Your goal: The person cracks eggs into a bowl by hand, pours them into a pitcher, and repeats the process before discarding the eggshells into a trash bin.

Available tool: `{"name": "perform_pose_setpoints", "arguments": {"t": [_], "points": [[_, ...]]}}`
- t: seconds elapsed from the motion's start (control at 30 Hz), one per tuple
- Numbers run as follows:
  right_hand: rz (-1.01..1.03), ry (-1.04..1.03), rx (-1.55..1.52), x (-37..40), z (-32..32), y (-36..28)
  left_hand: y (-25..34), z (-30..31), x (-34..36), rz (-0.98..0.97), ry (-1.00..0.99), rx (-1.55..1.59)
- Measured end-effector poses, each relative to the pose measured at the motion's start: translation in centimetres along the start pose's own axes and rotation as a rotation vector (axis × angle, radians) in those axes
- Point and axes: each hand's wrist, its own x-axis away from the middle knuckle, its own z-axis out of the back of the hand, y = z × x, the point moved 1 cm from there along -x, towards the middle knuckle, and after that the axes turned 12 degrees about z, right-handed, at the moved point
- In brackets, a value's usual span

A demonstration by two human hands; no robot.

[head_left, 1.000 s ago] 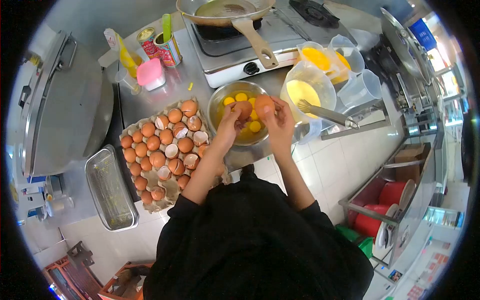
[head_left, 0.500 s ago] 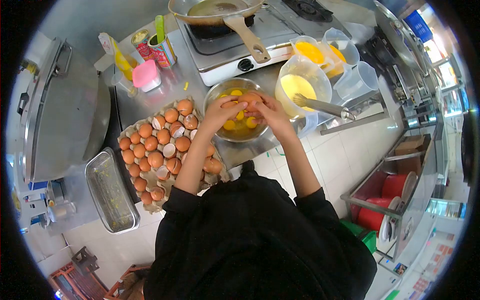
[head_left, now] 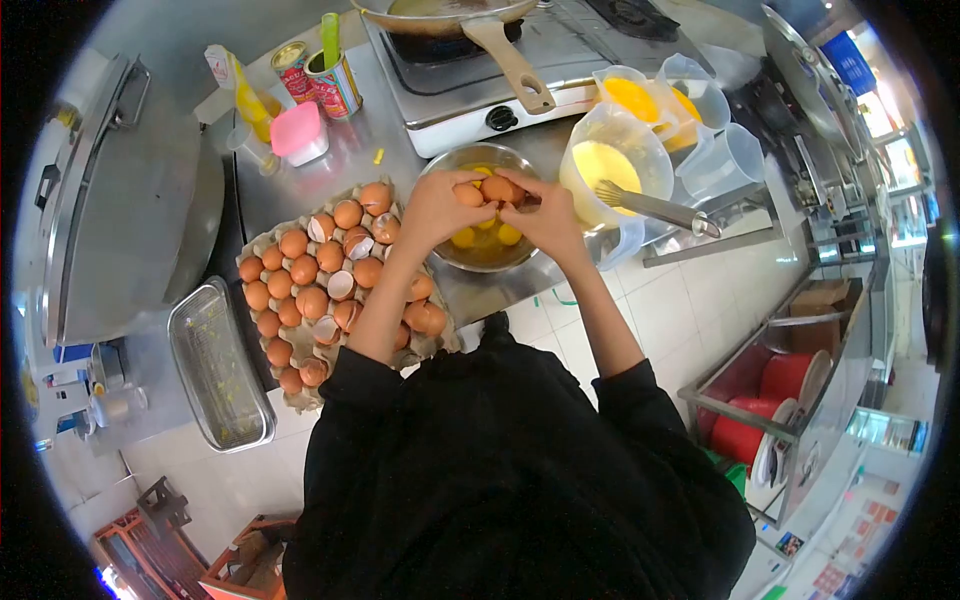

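Observation:
Both hands are over a steel bowl (head_left: 480, 265) that holds several raw egg yolks (head_left: 508, 235) in clear egg white. My left hand (head_left: 440, 212) is closed around a brown egg (head_left: 467, 194), its thumb reaching toward the middle. My right hand (head_left: 552, 218) is closed on another brown egg (head_left: 499, 189), with fingers over its top and the thumb near my left thumb. The two eggs sit side by side; fingers hide parts of the shells. Left of the bowl lies a cardboard egg tray (head_left: 285, 365) with whole brown eggs (head_left: 312, 300) and broken shells (head_left: 341, 285).
A plastic jug (head_left: 652, 170) of yellow liquid with a whisk (head_left: 655, 208) stands right of the bowl, smaller jugs (head_left: 722, 160) behind. Beyond is a gas stove (head_left: 450, 130) with a frying pan (head_left: 520, 75). Left are a pink-lidded tub (head_left: 300, 135), cans (head_left: 333, 85) and a metal tray (head_left: 225, 370).
My hands have tilted and shifted slightly over the bowl, and the egg in my left hand shows more. The whole view has shifted a little.

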Motion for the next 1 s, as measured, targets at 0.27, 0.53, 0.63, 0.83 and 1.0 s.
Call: {"name": "perform_pose_setpoints", "arguments": {"t": [0.27,0.53,0.63,0.83,1.0], "points": [[0.088,-0.124,0.209,0.0,0.7,-1.1,-1.4,0.3,0.3,-0.028,-0.001,0.095],[0.247,-0.024,0.392,1.1,-1.6,-2.8,-0.7,2.2,2.0,-0.087,-0.03,-0.038],[0.168,-0.029,0.018,1.2,-4.6,-4.1,-2.4,5.3,5.7,-0.014,-0.038,-0.026],[0.497,-0.417,-0.094,4.4,-13.6,-11.8,-8.0,14.1,20.7,0.179,0.47,0.474],[0.822,-0.343,0.139,6.1,-18.7,-11.9,-13.6,13.4,28.1,0.131,1.079,0.689]]}}
